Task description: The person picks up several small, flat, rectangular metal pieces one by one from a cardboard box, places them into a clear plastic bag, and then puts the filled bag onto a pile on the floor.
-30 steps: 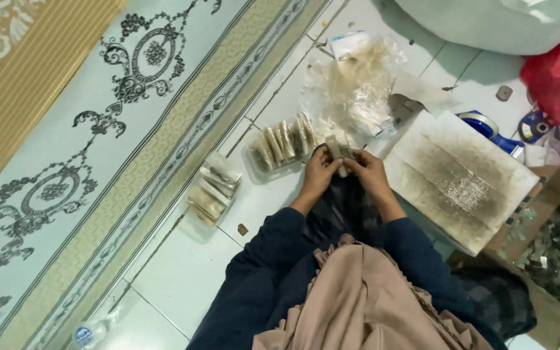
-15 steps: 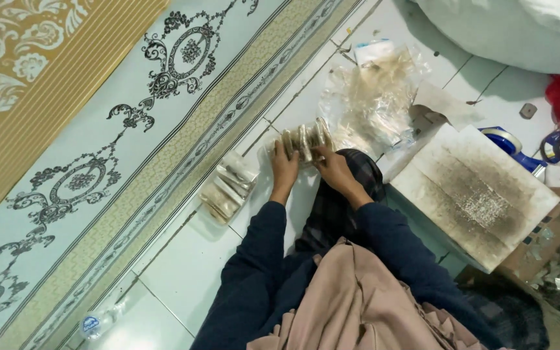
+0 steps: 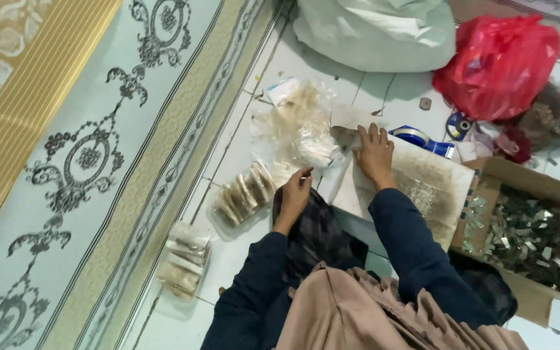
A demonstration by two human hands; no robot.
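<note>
The fingers of the right hand (image 3: 375, 153) are spread flat, palm down, at the far left corner of a stained white board (image 3: 422, 188), holding nothing; a small grey piece (image 3: 345, 136) lies touching their tips, just to the left. The left hand (image 3: 295, 194) is loosely curled; a grasp cannot be told. A clear packet of sticks (image 3: 242, 196) lies just left of it, long axis running near-left to far-right, on the tiled floor (image 3: 241, 139).

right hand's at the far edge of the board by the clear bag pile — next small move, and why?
Probably close the right hand on the small piece under its fingertips at the white board edge. The palm lies flat there, beside the clear bags; the left hand waits near the lap.
</note>
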